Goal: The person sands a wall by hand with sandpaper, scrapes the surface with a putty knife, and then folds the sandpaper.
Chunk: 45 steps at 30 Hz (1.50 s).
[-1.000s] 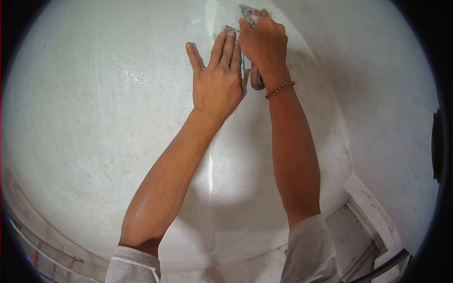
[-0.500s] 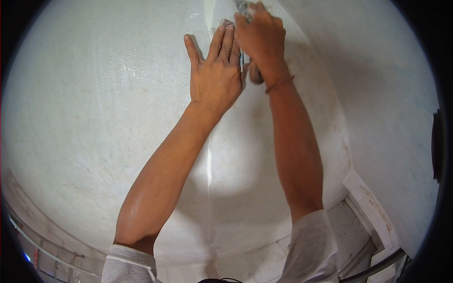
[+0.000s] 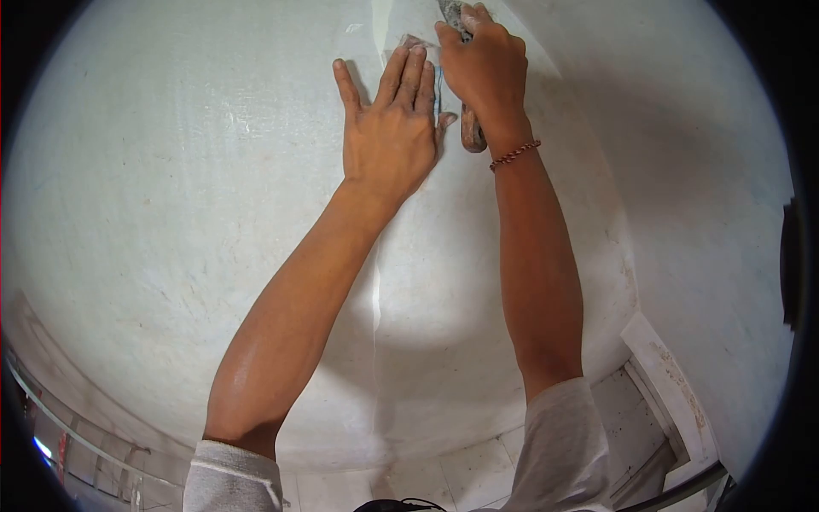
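Observation:
My left hand point(image 3: 391, 128) lies flat against the pale wall, its little finger spread away from the others. Under its fingertips is a small thin piece point(image 3: 415, 41), greyish-brown on top, with a bluish edge showing beside the index finger; what it is I cannot make out. My right hand point(image 3: 488, 64) is closed around what looks like a trowel point(image 3: 473, 132). Its worn wooden handle sticks out below the fist, and a grey, smeared metal part shows above the thumb. Most of the tool is hidden by the hand.
A white strip of filler point(image 3: 377, 294) runs down the wall point(image 3: 213, 213) below and above my left hand. To the right the wall meets another surface point(image 3: 699, 213) at a corner. A ledge point(image 3: 674, 384) stands low right, and a metal rail point(image 3: 85, 444) low left.
My right hand has moved slightly right and down with the tool, away from my left hand, and is less blurred. My left hand stays almost where it was.

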Each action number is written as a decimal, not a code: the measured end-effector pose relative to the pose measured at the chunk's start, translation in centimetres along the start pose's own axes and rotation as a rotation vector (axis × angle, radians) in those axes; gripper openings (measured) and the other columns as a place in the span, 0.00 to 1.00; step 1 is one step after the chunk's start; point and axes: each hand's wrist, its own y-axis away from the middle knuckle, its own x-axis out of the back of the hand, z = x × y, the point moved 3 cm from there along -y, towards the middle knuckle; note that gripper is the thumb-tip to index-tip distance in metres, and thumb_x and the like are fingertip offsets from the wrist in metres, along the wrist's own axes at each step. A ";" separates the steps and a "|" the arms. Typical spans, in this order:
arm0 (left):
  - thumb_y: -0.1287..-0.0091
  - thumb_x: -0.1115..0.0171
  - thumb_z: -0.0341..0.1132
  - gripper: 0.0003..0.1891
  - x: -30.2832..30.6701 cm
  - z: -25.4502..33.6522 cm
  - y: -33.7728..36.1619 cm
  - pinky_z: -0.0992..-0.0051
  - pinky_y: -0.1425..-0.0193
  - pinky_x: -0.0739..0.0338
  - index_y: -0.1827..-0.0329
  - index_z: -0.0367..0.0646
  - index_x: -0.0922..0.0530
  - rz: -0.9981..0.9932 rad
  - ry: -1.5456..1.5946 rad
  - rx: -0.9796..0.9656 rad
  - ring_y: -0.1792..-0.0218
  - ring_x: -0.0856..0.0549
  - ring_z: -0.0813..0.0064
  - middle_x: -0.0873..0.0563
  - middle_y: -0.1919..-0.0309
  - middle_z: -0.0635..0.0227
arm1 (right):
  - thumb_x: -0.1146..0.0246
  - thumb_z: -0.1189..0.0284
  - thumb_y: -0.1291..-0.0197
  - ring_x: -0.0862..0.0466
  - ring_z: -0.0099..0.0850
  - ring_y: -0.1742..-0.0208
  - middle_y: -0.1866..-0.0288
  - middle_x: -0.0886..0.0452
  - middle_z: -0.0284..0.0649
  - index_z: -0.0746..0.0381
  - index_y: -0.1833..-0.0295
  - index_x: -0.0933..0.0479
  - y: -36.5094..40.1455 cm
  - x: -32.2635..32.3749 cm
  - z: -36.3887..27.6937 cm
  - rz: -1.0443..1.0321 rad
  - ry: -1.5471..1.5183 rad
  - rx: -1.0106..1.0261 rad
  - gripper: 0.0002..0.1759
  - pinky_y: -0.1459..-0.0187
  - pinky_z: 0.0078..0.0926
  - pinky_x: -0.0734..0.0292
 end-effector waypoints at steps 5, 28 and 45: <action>0.30 0.49 0.50 0.28 0.1 -0.1 -0.2 0.30 0.29 0.63 0.33 0.40 0.29 -0.001 -0.005 -0.003 0.26 0.39 0.72 0.30 0.30 0.67 | 0.39 0.65 0.40 0.21 0.55 0.47 0.41 0.24 0.58 0.73 0.42 0.26 0.8 0.4 0.7 0.052 -0.199 0.191 0.25 0.41 0.42 0.27; 0.29 0.51 0.51 0.28 0.2 0.2 -0.1 0.31 0.28 0.63 0.32 0.42 0.30 -0.014 -0.078 0.021 0.26 0.40 0.74 0.32 0.29 0.69 | 0.38 0.66 0.41 0.21 0.54 0.47 0.39 0.25 0.58 0.72 0.44 0.24 0.6 0.3 0.3 -0.004 0.115 0.126 0.24 0.42 0.42 0.26; 0.29 0.51 0.51 0.29 0.2 0.2 -0.3 0.32 0.28 0.64 0.31 0.41 0.31 -0.024 -0.079 0.024 0.26 0.40 0.74 0.33 0.29 0.68 | 0.36 0.66 0.44 0.21 0.53 0.46 0.38 0.25 0.56 0.71 0.43 0.25 -0.1 0.2 0.7 0.003 0.085 0.082 0.25 0.42 0.42 0.26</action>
